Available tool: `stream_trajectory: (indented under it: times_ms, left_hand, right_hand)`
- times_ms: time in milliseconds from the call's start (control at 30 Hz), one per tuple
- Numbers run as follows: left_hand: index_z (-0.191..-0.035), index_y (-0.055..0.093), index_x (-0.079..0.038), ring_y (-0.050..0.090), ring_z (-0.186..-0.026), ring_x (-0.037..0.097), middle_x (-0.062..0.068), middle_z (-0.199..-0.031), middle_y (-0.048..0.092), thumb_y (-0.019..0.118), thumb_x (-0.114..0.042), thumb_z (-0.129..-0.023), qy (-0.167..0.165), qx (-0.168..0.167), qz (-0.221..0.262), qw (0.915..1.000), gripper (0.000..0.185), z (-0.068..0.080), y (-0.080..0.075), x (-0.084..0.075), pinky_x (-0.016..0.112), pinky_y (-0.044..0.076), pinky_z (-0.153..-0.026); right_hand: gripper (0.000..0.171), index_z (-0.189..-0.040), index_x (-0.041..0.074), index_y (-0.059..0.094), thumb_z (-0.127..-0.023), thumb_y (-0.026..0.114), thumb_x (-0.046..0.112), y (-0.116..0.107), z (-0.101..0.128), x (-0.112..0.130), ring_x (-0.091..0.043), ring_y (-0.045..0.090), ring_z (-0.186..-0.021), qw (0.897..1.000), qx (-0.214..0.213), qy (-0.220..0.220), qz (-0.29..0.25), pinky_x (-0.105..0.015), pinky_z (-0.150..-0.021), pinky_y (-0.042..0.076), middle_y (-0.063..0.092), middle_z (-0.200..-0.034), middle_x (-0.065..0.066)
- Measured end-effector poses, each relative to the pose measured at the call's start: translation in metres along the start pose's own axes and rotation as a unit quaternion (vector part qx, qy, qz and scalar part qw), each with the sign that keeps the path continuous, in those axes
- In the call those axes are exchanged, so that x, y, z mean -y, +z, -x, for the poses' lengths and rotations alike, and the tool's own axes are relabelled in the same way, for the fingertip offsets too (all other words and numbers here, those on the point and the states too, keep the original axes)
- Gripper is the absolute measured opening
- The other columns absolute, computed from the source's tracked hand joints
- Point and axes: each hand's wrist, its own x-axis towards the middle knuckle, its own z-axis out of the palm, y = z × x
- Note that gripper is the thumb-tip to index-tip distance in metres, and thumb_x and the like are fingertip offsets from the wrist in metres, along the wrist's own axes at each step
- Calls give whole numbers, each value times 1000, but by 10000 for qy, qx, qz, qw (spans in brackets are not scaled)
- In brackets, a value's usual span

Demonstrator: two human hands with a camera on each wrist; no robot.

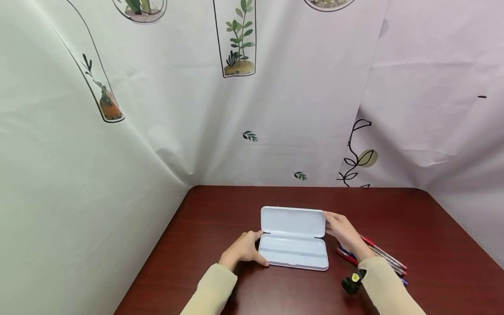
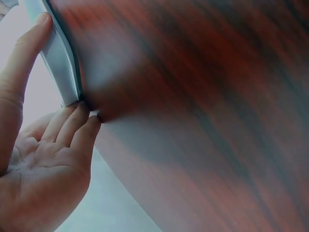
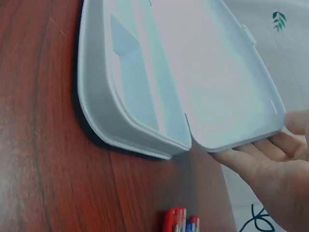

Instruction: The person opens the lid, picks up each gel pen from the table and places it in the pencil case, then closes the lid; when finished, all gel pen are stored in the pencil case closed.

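A pale white-blue pencil case (image 1: pixel 293 222) lies on the table with its hinged lid raised; the compartments (image 3: pixel 135 82) inside hold nothing. At its left end, my left hand (image 1: pixel 245 248) grips the base, thumb at the front corner and fingertips at the back, as the left wrist view (image 2: pixel 53 169) of the hand also shows. On the other side, my right hand (image 1: pixel 343 231) holds the lid's right edge. In the right wrist view its fingers (image 3: pixel 270 150) are behind the lid (image 3: pixel 227 82), with the thumb at the corner.
Several pens (image 1: pixel 387 258) with red and blue parts lie beside and partly under my right forearm. A small black object (image 1: pixel 350 284) with a yellow-green mark is by the right wrist. Behind the dark red table (image 1: pixel 220 205) hangs a white cloth (image 1: pixel 283 109) printed with plants.
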Motion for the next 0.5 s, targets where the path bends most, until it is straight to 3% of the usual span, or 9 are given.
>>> stream_trajectory:
  times_ms: [200,367,500]
  left_hand:
    - [-136,56,-3,62,-109,18,11,-120,68,96,-32,-54,36,-87,-19,10000,96,-1,1,-2,35,49,-96]
    - [-137,56,-4,61,-113,20,12,-123,67,96,-33,-54,31,-80,4,10000,97,-1,1,-1,36,48,-98]
    - [-136,57,-5,61,-114,21,12,-122,67,96,-36,-54,50,-94,-55,9999,96,-1,0,0,36,49,-98]
  right_hand:
    - [58,-147,-15,23,-108,30,27,5,-11,-2,-48,34,-137,9992,-313,59,-225,-55,-109,33,31,-148,-37]
    - [50,-144,-20,24,-107,24,14,8,-17,-7,-50,34,-136,9986,-330,161,-371,-56,-111,30,31,-146,-39]
    - [49,-143,-20,26,-107,25,13,9,-22,-9,-49,36,-135,9988,-339,221,-267,-56,-110,32,33,-145,-39]
